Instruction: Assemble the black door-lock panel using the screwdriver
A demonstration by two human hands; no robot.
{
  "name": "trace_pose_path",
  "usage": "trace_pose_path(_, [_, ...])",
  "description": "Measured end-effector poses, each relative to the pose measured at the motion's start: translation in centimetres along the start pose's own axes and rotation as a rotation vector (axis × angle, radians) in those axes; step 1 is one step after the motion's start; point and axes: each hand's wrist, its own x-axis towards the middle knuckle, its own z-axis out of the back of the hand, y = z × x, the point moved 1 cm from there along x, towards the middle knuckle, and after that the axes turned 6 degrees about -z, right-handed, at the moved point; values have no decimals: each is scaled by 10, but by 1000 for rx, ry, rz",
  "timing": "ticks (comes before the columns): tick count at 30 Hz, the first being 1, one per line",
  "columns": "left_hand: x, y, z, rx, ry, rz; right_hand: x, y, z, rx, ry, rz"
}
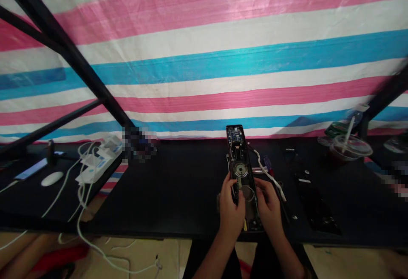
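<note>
A long black electronic door-lock panel (239, 172) lies open on the black table (178, 194), its back exposed, with a circuit board at the far end and a round metal part in the middle. My left hand (231, 204) grips its left side near the round part. My right hand (268, 204) holds the right edge, fingertips close to a thin wire loop (247, 193). A white cable (267, 172) runs from the panel's far end toward the right. Just past it lies a screwdriver with a red and blue handle (268, 166). The lower part of the panel is partly hidden by my hands.
A flat black panel (314, 206) lies to the right, and a plastic cup with a straw (349, 149) stands at the back right. A white power strip (98, 160), white mouse (52, 178) and loose white cables lie left. Black metal bars (63, 53) cross a striped tarp (204, 70).
</note>
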Motion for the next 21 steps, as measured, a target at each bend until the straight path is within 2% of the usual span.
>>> trace_pose_path(8, [-3, 13, 0, -139, -36, 104, 4, 10, -2, 33, -13, 25])
trace_pose_path(12, [-1, 17, -2, -156, -27, 188, 0, 17, 1, -105, -39, 88])
trace_pose_path(16, [0, 11, 1, -137, 11, 199, -4, 33, 7, -322, 81, 198])
trace_pose_path(21, [1, 5, 1, -131, 12, 154, 15, 47, 12, -407, 58, 213])
